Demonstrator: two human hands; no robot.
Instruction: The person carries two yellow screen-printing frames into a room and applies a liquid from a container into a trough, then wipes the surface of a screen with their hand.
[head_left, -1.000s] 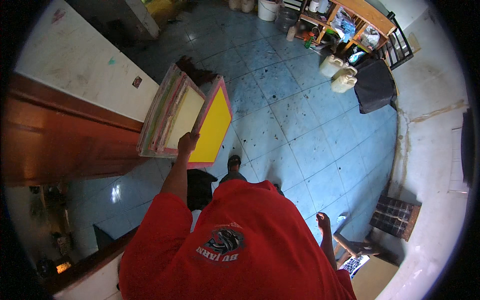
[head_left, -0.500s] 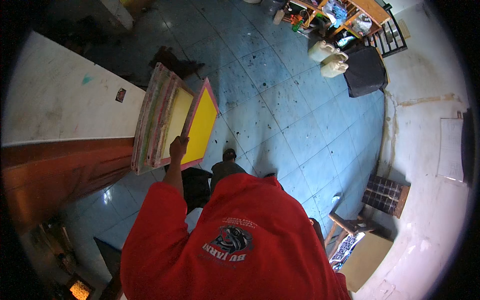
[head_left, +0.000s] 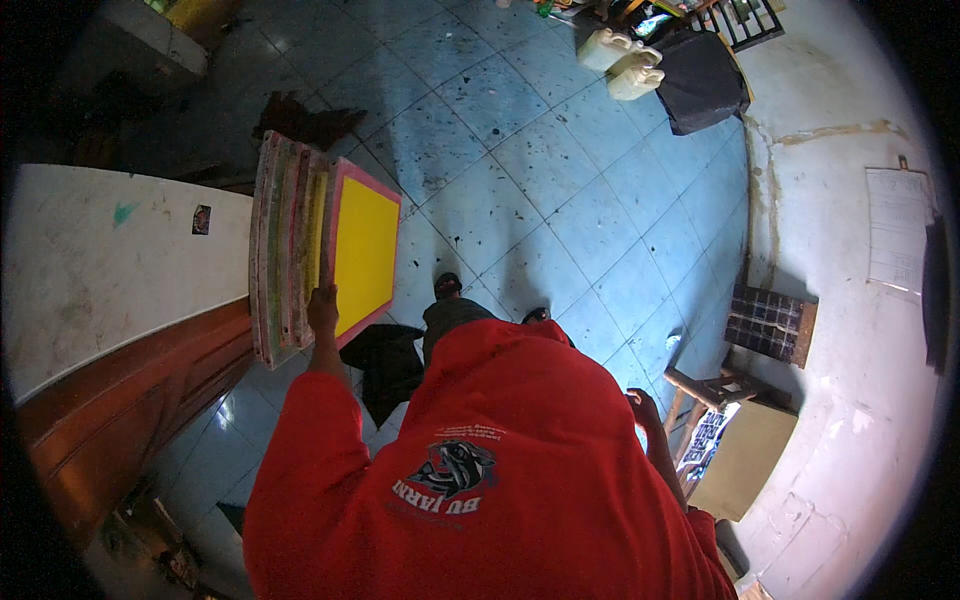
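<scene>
A screen printing frame (head_left: 366,245) with yellow mesh and a pink border stands upright on my left. My left hand (head_left: 323,308) is closed around its near edge. Directly behind it, several more frames (head_left: 275,250) with worn, stained edges stand packed side by side, against the end of a white-topped cabinet. My right hand (head_left: 642,405) hangs low by my right side, near a wooden stool; its fingers are too dark and small to make out.
The cabinet (head_left: 120,270) has a white top and a brown wooden side. Dark cloth (head_left: 390,370) lies on the blue tiled floor (head_left: 560,190). Pale jerrycans (head_left: 634,75) stand at the far right beside a black-covered object (head_left: 692,85). A wooden stool (head_left: 700,390) is near the right wall.
The yellow frame has swung left against the stack, my left hand moving with it. My right hand has come more into view. The whole view has shifted slightly.
</scene>
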